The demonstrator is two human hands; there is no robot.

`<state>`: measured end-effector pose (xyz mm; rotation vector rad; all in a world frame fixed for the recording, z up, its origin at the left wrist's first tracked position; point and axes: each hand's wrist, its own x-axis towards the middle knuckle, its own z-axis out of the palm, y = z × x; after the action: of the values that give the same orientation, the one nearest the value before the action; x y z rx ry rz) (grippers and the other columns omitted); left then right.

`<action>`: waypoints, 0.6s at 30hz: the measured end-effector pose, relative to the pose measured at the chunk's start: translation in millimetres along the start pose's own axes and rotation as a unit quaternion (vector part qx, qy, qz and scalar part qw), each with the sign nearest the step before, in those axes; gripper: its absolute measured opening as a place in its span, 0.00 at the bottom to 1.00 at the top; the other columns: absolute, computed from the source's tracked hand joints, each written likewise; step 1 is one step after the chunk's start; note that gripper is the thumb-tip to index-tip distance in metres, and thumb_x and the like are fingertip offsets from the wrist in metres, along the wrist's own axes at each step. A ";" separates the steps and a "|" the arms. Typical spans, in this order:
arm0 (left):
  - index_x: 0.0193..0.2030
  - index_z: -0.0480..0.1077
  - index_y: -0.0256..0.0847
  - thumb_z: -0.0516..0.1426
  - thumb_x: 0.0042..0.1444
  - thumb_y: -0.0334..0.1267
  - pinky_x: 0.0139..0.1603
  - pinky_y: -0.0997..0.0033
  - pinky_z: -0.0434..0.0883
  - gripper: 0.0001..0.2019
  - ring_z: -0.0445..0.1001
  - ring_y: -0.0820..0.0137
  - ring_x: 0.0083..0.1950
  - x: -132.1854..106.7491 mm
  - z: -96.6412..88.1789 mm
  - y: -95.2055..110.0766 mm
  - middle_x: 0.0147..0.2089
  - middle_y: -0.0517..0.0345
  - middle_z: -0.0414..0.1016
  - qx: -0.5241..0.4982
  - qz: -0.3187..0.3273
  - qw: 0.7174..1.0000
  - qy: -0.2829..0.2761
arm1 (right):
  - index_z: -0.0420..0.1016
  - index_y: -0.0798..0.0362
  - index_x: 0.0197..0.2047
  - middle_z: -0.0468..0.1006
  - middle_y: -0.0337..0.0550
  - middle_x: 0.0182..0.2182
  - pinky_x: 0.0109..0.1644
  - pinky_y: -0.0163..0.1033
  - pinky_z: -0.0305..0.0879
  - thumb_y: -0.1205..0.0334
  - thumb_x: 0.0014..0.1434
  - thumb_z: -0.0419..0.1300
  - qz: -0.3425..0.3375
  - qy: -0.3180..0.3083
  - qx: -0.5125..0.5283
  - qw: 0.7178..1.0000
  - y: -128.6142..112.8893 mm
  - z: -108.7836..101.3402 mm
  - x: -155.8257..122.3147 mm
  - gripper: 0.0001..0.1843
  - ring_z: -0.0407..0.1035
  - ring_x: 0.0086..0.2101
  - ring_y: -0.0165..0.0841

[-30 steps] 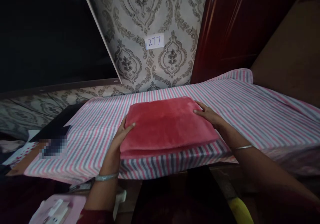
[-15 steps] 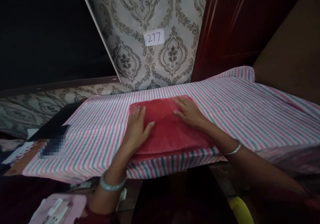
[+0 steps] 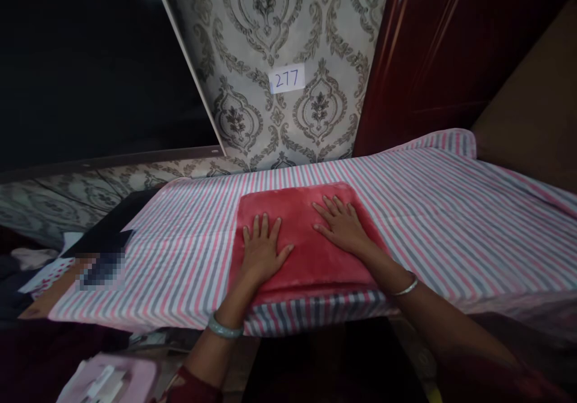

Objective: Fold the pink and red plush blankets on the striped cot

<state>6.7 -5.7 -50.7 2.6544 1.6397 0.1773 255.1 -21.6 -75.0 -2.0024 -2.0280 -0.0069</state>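
Observation:
A folded red plush cloth [image 3: 302, 235] lies flat near the front edge of the striped tablecloth [image 3: 180, 259]. My left hand [image 3: 262, 250] rests palm down on its left half, fingers spread, the thumb pointing inward. On the right half, my right hand [image 3: 341, 226] also lies flat with its fingers fanned out. Neither hand grasps the cloth. Its layered folds show along the front edge; its underside is hidden.
A large dark screen [image 3: 99, 66] stands at the back left. The patterned wall bears a paper label [image 3: 287, 78]. At the back right is a dark red wooden door [image 3: 433, 60]. A pink plastic item [image 3: 135, 373] sits below the table at the lower left.
Both hands have shifted from near the cloth's side edges toward its middle, and their fingers have spread wider. The view has tilted slightly; the red cloth keeps its folded shape.

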 end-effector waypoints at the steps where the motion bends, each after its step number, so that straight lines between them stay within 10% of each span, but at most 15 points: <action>1: 0.77 0.50 0.46 0.50 0.65 0.61 0.73 0.29 0.41 0.39 0.35 0.44 0.80 -0.4 -1.1 -0.2 0.80 0.42 0.40 -0.004 -0.001 1.000 -0.001 | 0.55 0.41 0.75 0.49 0.46 0.75 0.72 0.65 0.38 0.40 0.70 0.49 0.000 0.000 0.002 1.000 0.2 -0.4 -0.1 0.35 0.39 0.73 0.51; 8: 0.76 0.53 0.43 0.50 0.67 0.56 0.74 0.36 0.46 0.35 0.42 0.48 0.79 18.7 -32.1 -8.7 0.79 0.42 0.45 -0.083 -0.012 0.994 -0.070 | 0.65 0.46 0.71 0.66 0.50 0.68 0.68 0.57 0.54 0.46 0.71 0.48 -0.009 -0.047 0.057 0.997 3.1 -41.0 24.9 0.30 0.58 0.67 0.50; 12: 0.76 0.52 0.37 0.46 0.70 0.47 0.74 0.42 0.49 0.31 0.47 0.51 0.78 67.4 -60.4 1.6 0.78 0.38 0.49 -0.078 -0.019 0.997 -0.011 | 0.66 0.50 0.70 0.74 0.54 0.62 0.67 0.57 0.52 0.51 0.73 0.42 0.063 0.028 0.062 0.996 -8.4 -75.8 67.1 0.29 0.66 0.60 0.48; 18: 0.72 0.60 0.37 0.47 0.69 0.49 0.72 0.33 0.49 0.29 0.51 0.42 0.76 122.7 -42.6 1.6 0.75 0.33 0.56 -0.040 -0.126 0.991 0.021 | 0.75 0.51 0.61 0.76 0.55 0.58 0.64 0.61 0.51 0.52 0.73 0.42 0.155 0.036 0.003 0.987 -7.7 -41.3 95.7 0.27 0.64 0.60 0.52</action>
<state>58.0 101.1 2.5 2.3741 1.9164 0.2871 256.7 63.3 -14.0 -2.2572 -1.6522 -0.0089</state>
